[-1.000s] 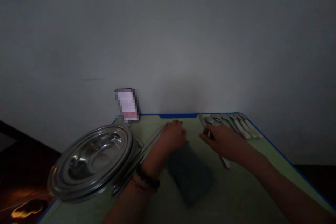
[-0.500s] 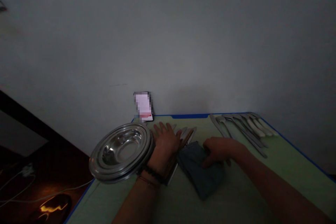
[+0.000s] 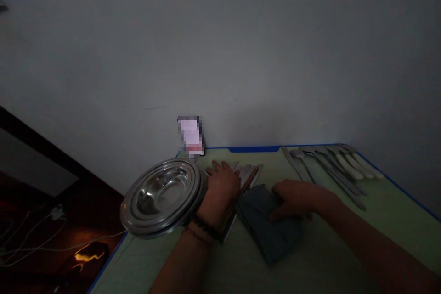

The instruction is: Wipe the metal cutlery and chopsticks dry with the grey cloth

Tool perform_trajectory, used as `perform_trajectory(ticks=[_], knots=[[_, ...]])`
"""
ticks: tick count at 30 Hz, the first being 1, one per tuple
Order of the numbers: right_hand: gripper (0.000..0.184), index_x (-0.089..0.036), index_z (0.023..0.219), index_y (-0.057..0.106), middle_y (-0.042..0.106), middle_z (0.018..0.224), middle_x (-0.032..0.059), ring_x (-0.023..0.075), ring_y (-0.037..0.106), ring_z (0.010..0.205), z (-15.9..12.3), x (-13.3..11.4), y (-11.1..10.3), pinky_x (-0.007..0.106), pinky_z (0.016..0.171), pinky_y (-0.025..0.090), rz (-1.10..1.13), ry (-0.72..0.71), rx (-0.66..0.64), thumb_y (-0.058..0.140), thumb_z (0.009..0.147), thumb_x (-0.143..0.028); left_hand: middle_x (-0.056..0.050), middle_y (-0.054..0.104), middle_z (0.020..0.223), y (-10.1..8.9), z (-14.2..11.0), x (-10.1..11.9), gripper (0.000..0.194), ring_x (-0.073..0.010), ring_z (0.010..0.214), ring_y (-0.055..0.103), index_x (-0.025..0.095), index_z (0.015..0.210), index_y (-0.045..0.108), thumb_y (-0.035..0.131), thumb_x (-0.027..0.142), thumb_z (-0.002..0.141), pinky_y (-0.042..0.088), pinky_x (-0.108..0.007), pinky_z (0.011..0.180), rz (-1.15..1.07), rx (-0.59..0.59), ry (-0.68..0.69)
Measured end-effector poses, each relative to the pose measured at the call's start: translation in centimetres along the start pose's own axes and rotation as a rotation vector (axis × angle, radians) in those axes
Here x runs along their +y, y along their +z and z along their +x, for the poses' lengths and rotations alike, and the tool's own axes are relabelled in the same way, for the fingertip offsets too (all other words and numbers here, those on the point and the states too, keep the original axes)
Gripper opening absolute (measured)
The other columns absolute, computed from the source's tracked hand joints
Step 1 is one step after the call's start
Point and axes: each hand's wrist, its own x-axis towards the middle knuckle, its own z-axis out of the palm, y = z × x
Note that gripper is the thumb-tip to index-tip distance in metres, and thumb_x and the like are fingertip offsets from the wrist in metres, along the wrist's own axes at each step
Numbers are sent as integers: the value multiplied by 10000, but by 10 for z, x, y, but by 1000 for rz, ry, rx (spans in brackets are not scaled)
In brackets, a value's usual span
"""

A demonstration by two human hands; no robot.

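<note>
My left hand [image 3: 223,187], with a dark bead bracelet at the wrist, lies palm down over a row of cutlery [image 3: 250,174] beside the metal plates. Its fingers are bent but still apart, and part of the cutlery is hidden beneath the hand. On the right, my right hand [image 3: 298,198] is closed on a dark blue-grey cloth [image 3: 265,225], thumb and fingers at its upper right side. The cloth lies on the green table [image 3: 330,248], close to the cutlery. Brown and silver handles show between the cloth and my left hand.
Stacked steel plates or shallow bowls [image 3: 161,197] stand at the left table edge. Behind them a phone with a blurred screen [image 3: 191,135] leans against the wall. Knives, spoons and white-handled pieces [image 3: 347,165] lie at the back right. White cables [image 3: 57,213] run on the floor.
My left hand's fingers, spread out before, have drawn in and bent. My right hand stays on the cloth with little motion. The view has shifted slightly.
</note>
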Motion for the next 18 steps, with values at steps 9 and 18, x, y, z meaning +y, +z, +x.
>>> perform_trajectory(ticks=[9, 18], knots=[[435, -116, 899, 656, 679, 868, 149, 260, 651, 783, 3, 4, 2, 300, 587, 449, -75, -23, 54, 623, 640, -463, -191, 680, 947, -16, -22, 7, 294, -278, 891, 656, 83, 966, 662, 404, 33, 835, 517, -343, 713, 21, -91, 211], [391, -89, 902, 658, 688, 827, 155, 246, 663, 684, -3, 4, -5, 308, 540, 472, 0, -12, 5, 559, 697, -406, -162, 668, 962, -11, -37, -7, 259, -282, 937, 611, 102, 930, 660, 425, 56, 831, 512, -372, 748, 73, -55, 447]])
